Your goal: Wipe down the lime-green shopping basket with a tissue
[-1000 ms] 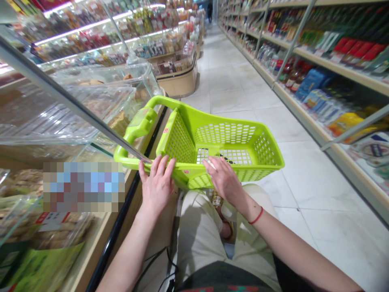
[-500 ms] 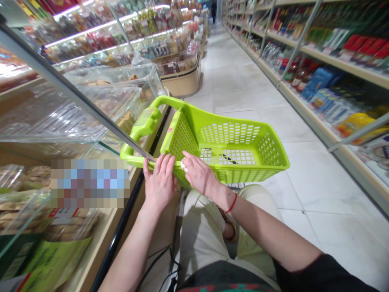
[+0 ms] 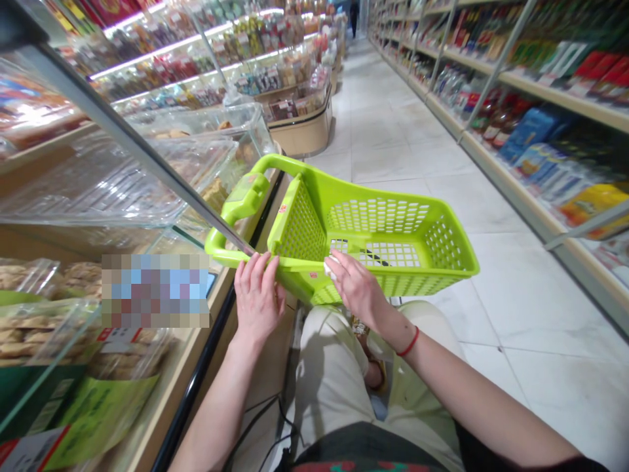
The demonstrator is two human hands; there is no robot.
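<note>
A bright green plastic shopping cart (image 3: 393, 190) with a perforated basket stands crosswise in front of me. My left hand (image 3: 258, 295) has its fingers bent over the cart's near rim, close to the handle and beside the lower end of a grey metal pole (image 3: 162, 170). Just right of it, my right hand (image 3: 361, 285) pinches a small crumpled white tissue (image 3: 331, 267) against the same rim; its fingers hide part of the tissue. A red string bracelet (image 3: 409, 342) circles my right wrist. The cart's basket holds no goods that I can see.
On the left, a display counter (image 3: 209, 337) with clear covers holds bagged food (image 3: 37, 334). Shelves (image 3: 555, 92) of bottles and boxes line the right. A tiled aisle floor (image 3: 373, 124) runs between them, with a person (image 3: 354, 18) far off. Black cables (image 3: 280, 410) hang beside my legs.
My right hand has slid right along the cart's rim with the tissue, widening the gap to my left hand. The left hand stays at the rim. The view has shifted slightly.
</note>
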